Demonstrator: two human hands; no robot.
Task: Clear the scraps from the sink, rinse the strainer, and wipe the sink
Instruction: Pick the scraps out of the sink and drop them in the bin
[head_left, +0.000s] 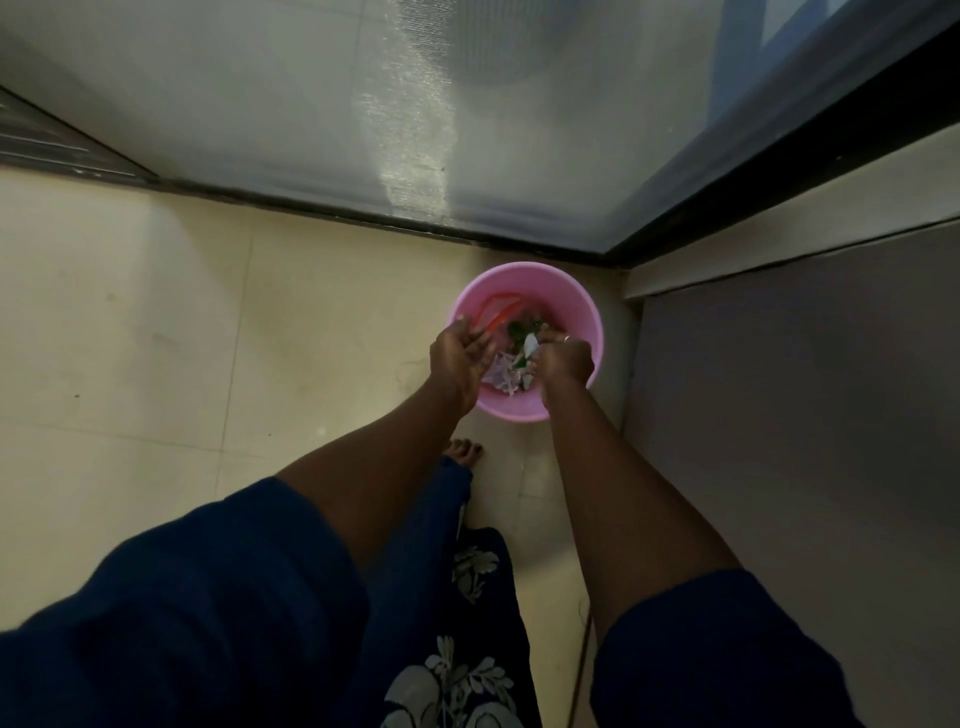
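A pink plastic bin (582, 306) stands on the floor in a corner. Inside it lie food scraps (506, 371): onion peels, green leaves and a red plastic piece (498, 309). Both my hands hover over the bin. My left hand (462, 358) is held palm up with fingers apart, over the bin's left rim. My right hand (563, 358), wearing a ring, is curled over the bin's right side with a pale scrap (530, 345) at its fingertips. No sink or strainer is in view.
A frosted glass door (363, 104) with a dark frame runs behind the bin. A grey cabinet face (805, 389) stands to the right. Cream floor tiles (130, 338) spread to the left. My bare foot (465, 452) is just in front of the bin.
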